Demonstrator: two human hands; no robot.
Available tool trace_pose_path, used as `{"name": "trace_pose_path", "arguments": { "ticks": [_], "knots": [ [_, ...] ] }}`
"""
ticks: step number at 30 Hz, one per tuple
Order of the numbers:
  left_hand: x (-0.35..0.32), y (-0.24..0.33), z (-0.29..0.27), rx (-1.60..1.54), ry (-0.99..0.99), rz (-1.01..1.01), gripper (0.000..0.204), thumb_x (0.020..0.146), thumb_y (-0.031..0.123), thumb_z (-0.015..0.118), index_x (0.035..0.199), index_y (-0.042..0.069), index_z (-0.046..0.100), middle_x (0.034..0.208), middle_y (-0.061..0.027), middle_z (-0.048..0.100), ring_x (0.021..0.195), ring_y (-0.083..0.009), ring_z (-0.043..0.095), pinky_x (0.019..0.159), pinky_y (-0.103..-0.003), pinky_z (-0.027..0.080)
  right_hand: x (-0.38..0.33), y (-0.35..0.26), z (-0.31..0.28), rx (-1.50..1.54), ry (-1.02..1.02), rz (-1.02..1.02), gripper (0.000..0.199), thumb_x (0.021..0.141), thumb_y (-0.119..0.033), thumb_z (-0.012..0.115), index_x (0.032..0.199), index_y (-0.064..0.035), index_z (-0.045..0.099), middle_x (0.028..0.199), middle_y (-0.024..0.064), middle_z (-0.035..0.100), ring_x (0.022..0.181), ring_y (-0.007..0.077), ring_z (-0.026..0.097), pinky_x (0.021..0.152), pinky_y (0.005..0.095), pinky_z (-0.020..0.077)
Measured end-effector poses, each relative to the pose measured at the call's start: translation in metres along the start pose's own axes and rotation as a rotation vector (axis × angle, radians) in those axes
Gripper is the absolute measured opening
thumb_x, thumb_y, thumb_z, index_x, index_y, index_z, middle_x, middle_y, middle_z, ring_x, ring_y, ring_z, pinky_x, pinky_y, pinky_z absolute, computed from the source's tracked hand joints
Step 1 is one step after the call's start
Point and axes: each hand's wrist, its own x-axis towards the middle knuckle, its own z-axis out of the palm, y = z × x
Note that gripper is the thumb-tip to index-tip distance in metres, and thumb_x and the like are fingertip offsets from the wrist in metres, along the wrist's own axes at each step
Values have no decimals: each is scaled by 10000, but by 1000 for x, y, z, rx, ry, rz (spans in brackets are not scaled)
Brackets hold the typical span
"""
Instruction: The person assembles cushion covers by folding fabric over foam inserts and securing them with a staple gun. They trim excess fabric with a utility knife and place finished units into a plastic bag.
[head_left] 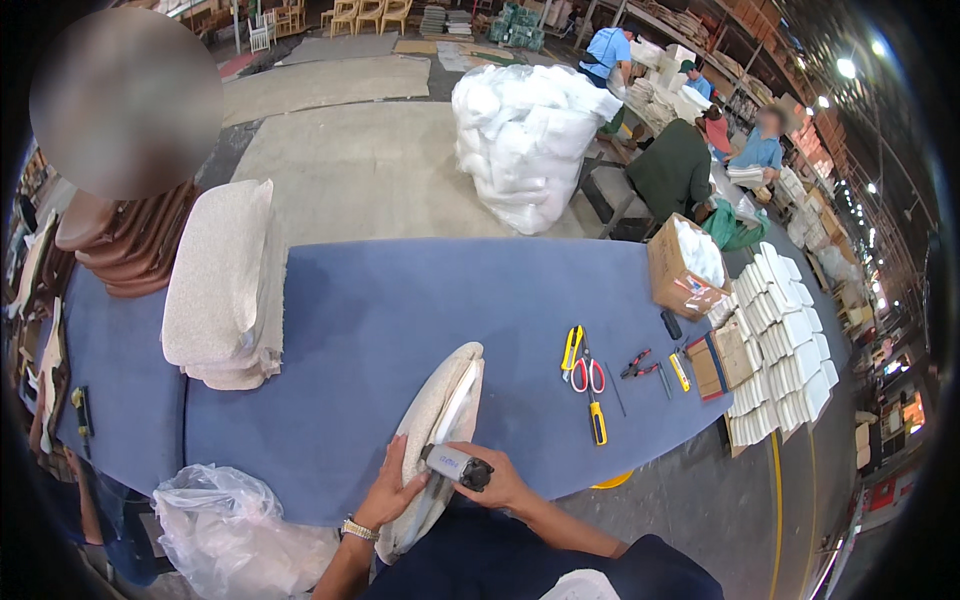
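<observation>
Left hand [394, 490] grips beige cushion [432, 408], right hand [505, 485] grips grey tool [446, 462] at bench's [400, 300] six o'clock; probably fastening step, next move needs steady edge pressure.

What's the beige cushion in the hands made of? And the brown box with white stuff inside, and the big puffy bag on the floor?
Cushion: probably woven cloth, matte, with a slightly rough, speckled look.
Box: most likely cardboard, dull brown, with stiff, flat sides.
Bag: looks like thin clear plastic, shiny and crinkled, with white contents showing through.
</observation>
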Motion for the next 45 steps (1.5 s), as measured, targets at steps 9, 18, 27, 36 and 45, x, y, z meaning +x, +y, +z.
{"name": "trace_pose_path", "arguments": {
  "ticks": [9,18,27,36,45],
  "knots": [
    [-6,5,18,281,163,-101,896,874,229,684,1600,11,207,1555,-365,359,1320,-531,499,1108,-510,449,-7,7,2,-42,34,-91,679,748,-158,819,1391,-77,615,1327,184,671,1195,353,672,1037,397,517],
    [-9,33,16,327,175,-160,879,868,169,698,1600,29,232,1587,-288,374,1465,-443,377,1160,-478,408,-17,-7,2,78,-14,72,609,776,-82,768,1366,-30,627,1274,201,698,1146,283,707,978,357,533],
    [-6,28,22,325,190,-137,914,853,139,734,1602,10,226,1621,-221,357,1503,-403,337,1170,-447,409,-11,-11,-12,-11,-125,101,634,749,-114,768,1365,-53,629,1258,197,704,1112,368,706,954,382,547],
    [-5,31,27,367,210,-146,966,819,110,777,1604,12,222,1629,-216,345,1512,-397,327,1183,-522,381,-2,-29,-2,-73,-158,222,556,798,-49,733,1340,-8,619,1174,135,722,1025,175,702,897,295,529],
    [-7,29,27,350,193,-135,950,825,108,771,1600,12,230,1641,-219,323,1523,-402,308,1183,-564,367,-15,-26,-3,-114,-138,76,541,797,-118,750,1323,-47,646,1186,190,724,1054,363,721,899,383,559]
  ]
}}
